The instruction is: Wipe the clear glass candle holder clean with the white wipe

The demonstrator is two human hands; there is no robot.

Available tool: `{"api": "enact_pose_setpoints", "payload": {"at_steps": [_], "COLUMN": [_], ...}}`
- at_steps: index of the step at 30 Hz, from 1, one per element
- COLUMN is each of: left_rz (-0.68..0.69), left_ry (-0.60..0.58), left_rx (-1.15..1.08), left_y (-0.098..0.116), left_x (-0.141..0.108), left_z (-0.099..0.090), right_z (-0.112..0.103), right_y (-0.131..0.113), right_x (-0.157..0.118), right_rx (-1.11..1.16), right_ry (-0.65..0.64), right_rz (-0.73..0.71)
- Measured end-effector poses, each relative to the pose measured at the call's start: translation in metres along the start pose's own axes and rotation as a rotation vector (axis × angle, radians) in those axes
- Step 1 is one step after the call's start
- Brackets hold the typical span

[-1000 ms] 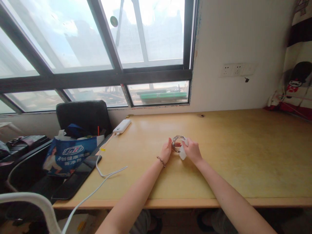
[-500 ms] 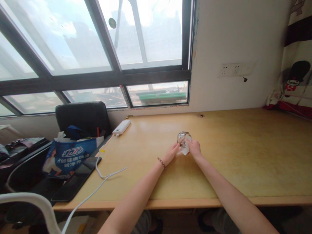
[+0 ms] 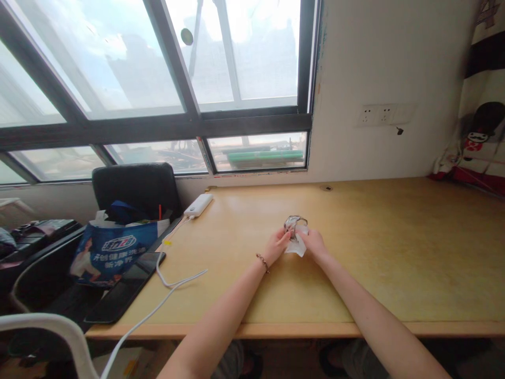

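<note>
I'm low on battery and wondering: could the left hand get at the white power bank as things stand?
Probably, though the left hand is busy at the shiny ring-shaped item; nothing visible blocks the power bank.

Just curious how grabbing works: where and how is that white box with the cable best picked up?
Probably from above, pinching its long sides toward the window end: the white box lies flat, longer than wide, and the cable joins at the end nearer the person.
</note>
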State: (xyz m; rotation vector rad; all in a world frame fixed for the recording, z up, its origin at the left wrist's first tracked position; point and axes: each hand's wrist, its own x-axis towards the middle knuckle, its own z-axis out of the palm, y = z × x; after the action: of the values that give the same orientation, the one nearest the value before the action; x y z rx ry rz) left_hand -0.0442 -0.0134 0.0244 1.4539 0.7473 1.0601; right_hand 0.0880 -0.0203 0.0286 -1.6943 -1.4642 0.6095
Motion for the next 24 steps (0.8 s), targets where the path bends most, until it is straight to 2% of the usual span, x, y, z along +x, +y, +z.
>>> {"api": "enact_pose_setpoints", "payload": {"at_steps": [6, 11, 14, 18, 21, 24], "left_rz": [-0.073, -0.098, -0.109, -0.07, -0.043, -0.065], "left_ry": [0.042, 0.049, 0.044, -0.049, -0.123, -0.11], "left_rx": [-0.023, 0.013, 0.054, 0.044, 0.012, 0.008], "left_y": [-0.002, -0.002, 0.0, 0.003, 0.003, 0.002], "left_x": [0.0, 0.001, 0.001, -0.001, -0.002, -0.001], "left_z": [-0.006, -0.009, -0.008, -0.004, 0.0, 0.002], "right_z": [-0.006, -0.007, -0.006, -0.006, -0.005, -0.001], "right_y": [0.001, 0.0, 0.001, 0.004, 0.008, 0.009], "right_x": [-0.001, -0.006, -0.002, 0.003, 0.005, 0.004], "right_rx": [-0.17, -0.196, -0.186, -0.109, 0.016, 0.142], "right_ry": [0.133, 0.156, 0.139, 0.132, 0.022, -0.087], "right_rz": [-0.159, -0.221, -0.174, -0.091, 0.035, 0.119]}}
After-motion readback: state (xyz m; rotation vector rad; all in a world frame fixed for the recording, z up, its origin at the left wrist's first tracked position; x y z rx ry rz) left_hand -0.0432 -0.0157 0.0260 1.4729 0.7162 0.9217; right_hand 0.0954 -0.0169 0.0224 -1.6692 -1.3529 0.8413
